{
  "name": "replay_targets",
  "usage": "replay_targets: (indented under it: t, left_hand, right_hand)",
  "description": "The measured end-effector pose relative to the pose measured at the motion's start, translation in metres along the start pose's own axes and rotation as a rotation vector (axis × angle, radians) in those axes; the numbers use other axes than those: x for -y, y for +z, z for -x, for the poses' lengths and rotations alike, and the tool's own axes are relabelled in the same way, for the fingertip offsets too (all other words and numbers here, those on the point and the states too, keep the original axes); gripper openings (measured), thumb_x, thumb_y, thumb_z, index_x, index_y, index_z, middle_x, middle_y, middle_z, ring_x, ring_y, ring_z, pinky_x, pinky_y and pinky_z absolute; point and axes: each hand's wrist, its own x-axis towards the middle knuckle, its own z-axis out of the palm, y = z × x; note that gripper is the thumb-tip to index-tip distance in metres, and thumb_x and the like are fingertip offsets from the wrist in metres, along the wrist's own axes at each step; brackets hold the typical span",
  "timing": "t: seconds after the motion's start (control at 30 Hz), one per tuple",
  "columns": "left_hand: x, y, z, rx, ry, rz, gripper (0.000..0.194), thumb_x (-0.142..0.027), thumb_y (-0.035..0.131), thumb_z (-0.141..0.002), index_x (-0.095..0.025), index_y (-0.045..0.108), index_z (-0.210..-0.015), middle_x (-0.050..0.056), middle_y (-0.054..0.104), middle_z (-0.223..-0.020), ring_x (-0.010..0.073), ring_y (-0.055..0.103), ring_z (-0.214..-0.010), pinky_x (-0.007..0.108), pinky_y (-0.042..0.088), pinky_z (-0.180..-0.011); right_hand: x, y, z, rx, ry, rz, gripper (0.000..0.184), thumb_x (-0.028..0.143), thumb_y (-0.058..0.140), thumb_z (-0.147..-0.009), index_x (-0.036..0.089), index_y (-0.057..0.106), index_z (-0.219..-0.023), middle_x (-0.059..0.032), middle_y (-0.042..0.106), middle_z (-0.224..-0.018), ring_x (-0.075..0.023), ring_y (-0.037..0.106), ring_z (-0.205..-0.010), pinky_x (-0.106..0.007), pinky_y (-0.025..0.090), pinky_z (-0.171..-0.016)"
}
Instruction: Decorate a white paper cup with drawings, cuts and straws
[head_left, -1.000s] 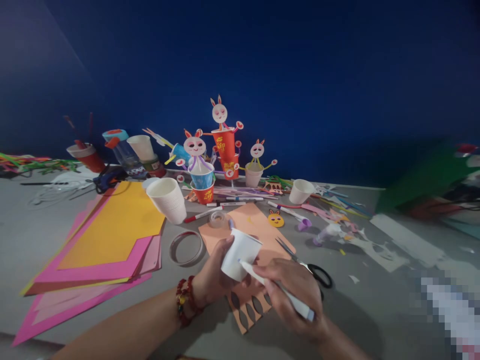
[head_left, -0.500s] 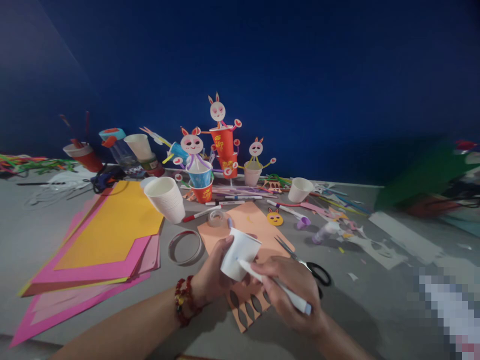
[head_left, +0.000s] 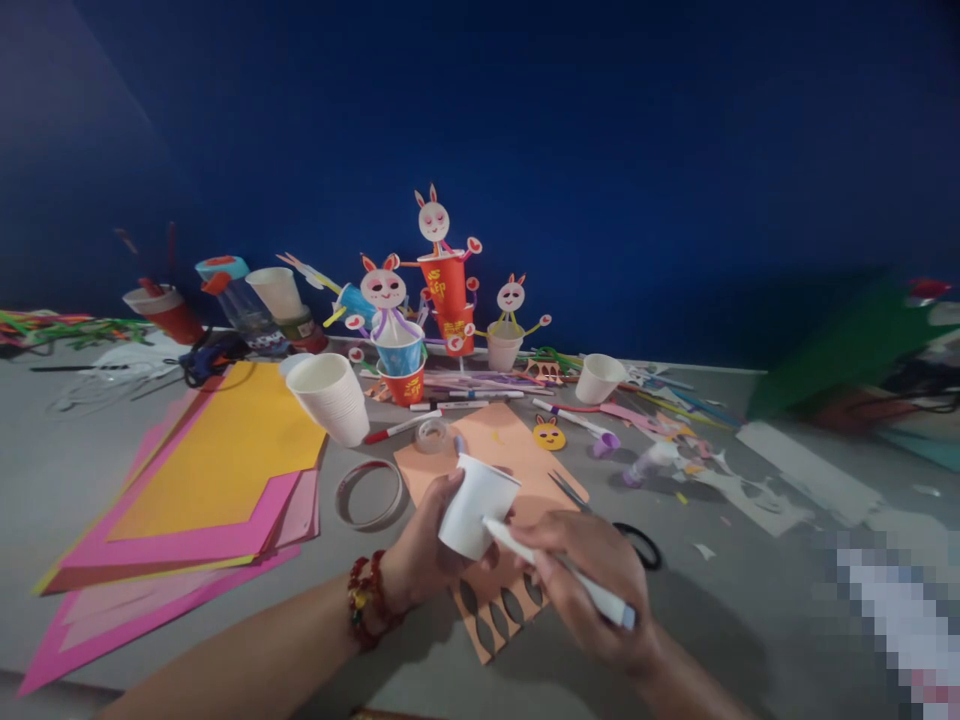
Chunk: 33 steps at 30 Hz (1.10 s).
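Observation:
My left hand (head_left: 429,540) is closed around a white paper cup (head_left: 477,500), which is tilted above the orange paper (head_left: 517,440). In my right hand (head_left: 596,570) is a white marker (head_left: 555,568) with a bluish end; its tip is at the side of the cup, and I cannot tell whether it touches. Black-handled scissors (head_left: 639,545) lie partly hidden behind my right hand. A yellow bunny-face cutout (head_left: 550,434) rests at the paper's right edge. The near strip of the orange paper has several oval holes.
Yellow and pink sheets (head_left: 217,460) lie at left, beside stacked white cups (head_left: 330,395) and a tape roll (head_left: 369,494). Bunny figures on cups (head_left: 444,280) stand at the back. A white cup (head_left: 600,378), a glue stick (head_left: 651,463) and paper scraps (head_left: 765,500) are at right.
My right hand with the marker has moved slightly right, and its tip now sits farther right on the cup. The hand covers more of the scissors. My left hand keeps holding the cup.

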Motion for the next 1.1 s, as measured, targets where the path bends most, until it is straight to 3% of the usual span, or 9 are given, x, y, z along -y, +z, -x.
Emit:
replay_targets:
  t: [0.07,0.17,0.3,0.43,0.57,0.7,0.8,0.93,1.1]
  left_hand:
    - [-0.0006,-0.0001,-0.0006,0.007,0.004,0.006,0.050,-0.048,0.052,-0.090,-0.009,0.063,-0.118,0.010,0.072,-0.081,0.0183,0.065,-0.060,0.024,0.050,-0.043]
    - [-0.0017,0.0003,-0.0012,0.012,0.010,0.015,0.050,-0.049,0.051,-0.090,-0.009,0.063,-0.118,0.011,0.071,-0.079,0.0193,0.066,-0.063,0.024,0.050,-0.043]
    - [-0.0010,0.0001,-0.0004,-0.008,-0.011,0.028,0.050,-0.047,0.053,-0.089,-0.009,0.063,-0.119,0.010,0.072,-0.080,0.0180,0.065,-0.060,0.023,0.049,-0.043]
    - [0.0012,-0.0009,0.0004,0.008,-0.002,0.024,0.051,-0.049,0.053,-0.089,-0.010,0.064,-0.119,0.010,0.072,-0.080,0.0190,0.065,-0.062,0.023,0.048,-0.044]
    - [0.0017,-0.0001,0.0004,-0.051,-0.003,0.020,0.049,-0.048,0.058,-0.086,-0.009,0.065,-0.116,0.011,0.073,-0.084,0.0192,0.067,-0.067,0.026,0.052,-0.056]
    - [0.0013,0.0011,0.0004,-0.068,0.009,-0.023,0.049,-0.049,0.056,-0.087,-0.009,0.067,-0.113,0.010,0.072,-0.080,0.0191,0.065,-0.062,0.025,0.048,-0.047]
    - [0.0012,0.0018,0.0004,-0.094,-0.008,-0.007,0.048,-0.048,0.058,-0.086,-0.009,0.068,-0.112,0.010,0.073,-0.079,0.0192,0.067,-0.065,0.025,0.051,-0.054]
    - [0.0015,0.0029,0.0002,-0.112,0.001,-0.014,0.050,-0.049,0.062,-0.083,-0.009,0.068,-0.114,0.010,0.073,-0.082,0.0184,0.066,-0.062,0.025,0.050,-0.050]
    - [0.0012,0.0035,0.0003,-0.128,0.014,-0.032,0.054,-0.051,0.065,-0.080,-0.008,0.066,-0.114,0.011,0.072,-0.081,0.0190,0.066,-0.067,0.024,0.051,-0.056]
  right_hand:
    - [-0.0006,0.0005,0.0014,0.014,0.005,0.000,0.028,0.010,0.051,-0.087,0.021,0.068,-0.106,-0.0008,0.072,-0.072,-0.0169,0.069,-0.060,-0.028,0.053,-0.060]
    - [-0.0016,0.0011,0.0029,-0.112,0.094,0.071,0.025,0.012,0.051,-0.089,0.020,0.069,-0.105,-0.0025,0.073,-0.075,-0.0183,0.070,-0.065,-0.029,0.054,-0.063]
    - [0.0000,0.0016,0.0009,0.014,0.016,-0.013,0.028,0.011,0.051,-0.086,0.022,0.069,-0.105,-0.0004,0.073,-0.074,-0.0171,0.069,-0.062,-0.028,0.053,-0.058]
    - [0.0015,0.0022,-0.0011,-0.085,0.063,0.041,0.029,0.008,0.051,-0.087,0.021,0.069,-0.105,-0.0021,0.073,-0.077,-0.0170,0.070,-0.065,-0.027,0.053,-0.061]
    - [0.0038,0.0050,-0.0017,0.078,-0.029,-0.029,0.026,0.009,0.052,-0.084,0.020,0.068,-0.101,0.0002,0.071,-0.069,-0.0153,0.067,-0.057,-0.026,0.052,-0.058]
    - [0.0047,0.0061,-0.0016,-0.032,0.028,-0.003,0.029,0.009,0.051,-0.086,0.021,0.068,-0.106,-0.0014,0.074,-0.075,-0.0177,0.070,-0.065,-0.027,0.054,-0.062]
    - [0.0043,0.0070,-0.0006,0.057,-0.003,-0.025,0.027,0.010,0.051,-0.085,0.021,0.068,-0.103,-0.0014,0.073,-0.072,-0.0173,0.068,-0.060,-0.027,0.052,-0.058]
    - [0.0050,0.0089,0.0009,0.017,0.008,-0.031,0.029,0.008,0.049,-0.085,0.019,0.068,-0.105,-0.0026,0.073,-0.075,-0.0171,0.069,-0.065,-0.028,0.052,-0.062]
    - [0.0062,0.0064,0.0042,0.101,-0.023,-0.081,0.025,0.010,0.051,-0.084,0.018,0.069,-0.099,-0.0012,0.070,-0.068,-0.0154,0.065,-0.057,-0.027,0.050,-0.058]
